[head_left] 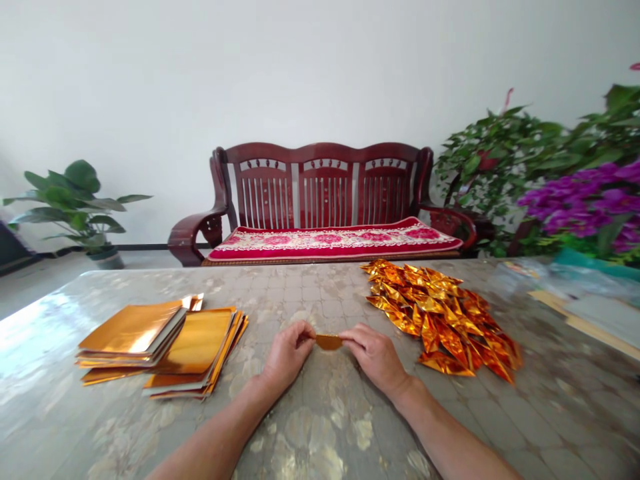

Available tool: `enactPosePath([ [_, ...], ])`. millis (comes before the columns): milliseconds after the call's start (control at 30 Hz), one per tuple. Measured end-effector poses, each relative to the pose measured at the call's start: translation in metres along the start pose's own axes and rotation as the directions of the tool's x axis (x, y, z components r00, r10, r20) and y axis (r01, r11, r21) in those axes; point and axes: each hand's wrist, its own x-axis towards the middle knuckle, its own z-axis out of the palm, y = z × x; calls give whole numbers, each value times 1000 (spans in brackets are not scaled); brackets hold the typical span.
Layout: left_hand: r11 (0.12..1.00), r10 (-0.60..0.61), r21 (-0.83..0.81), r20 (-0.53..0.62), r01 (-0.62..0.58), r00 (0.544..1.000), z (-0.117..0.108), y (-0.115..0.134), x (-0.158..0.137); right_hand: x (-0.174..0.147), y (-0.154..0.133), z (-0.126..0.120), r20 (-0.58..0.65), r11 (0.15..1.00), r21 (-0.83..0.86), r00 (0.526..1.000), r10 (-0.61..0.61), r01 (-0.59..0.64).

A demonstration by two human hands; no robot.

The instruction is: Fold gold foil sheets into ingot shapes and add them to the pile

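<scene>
Between my two hands is a small folded piece of gold foil paper (329,342), curved along its lower edge. My left hand (291,350) pinches its left end between thumb and fingers. At the opposite end my right hand (374,353) has the same kind of pinch. To the left lie stacks of flat gold foil paper sheets (200,343), some showing grey-white undersides. A heap of folded gold foil paper pieces (440,313) with pointed ends spreads to the right of my right hand.
Everything rests on a table with a patterned, shiny cover (310,427). At its right edge are clear plastic wrapping (520,273), pale boards (585,323) and purple flowers (585,200). A dark red wooden bench (325,180) stands behind; a potted plant (80,207) is at left.
</scene>
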Motion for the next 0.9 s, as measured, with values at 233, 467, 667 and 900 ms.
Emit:
enactPosePath([
  [233, 999, 30, 11, 5, -30, 1000, -2, 1, 0, 0, 1, 0, 26, 998, -51, 999, -35, 36],
  [467, 996, 70, 52, 4, -70, 998, -4, 4, 0, -2, 2, 0, 43, 993, -99, 997, -66, 70],
  [667, 992, 111, 56, 7, -111, 994, -4, 5, 0, -2, 0, -1, 52, 984, -144, 993, -103, 109],
  [900, 990, 130, 51, 61, -133, 990, -4, 7, 0, -2, -3, -4, 60, 960, -209, 983, -176, 185],
])
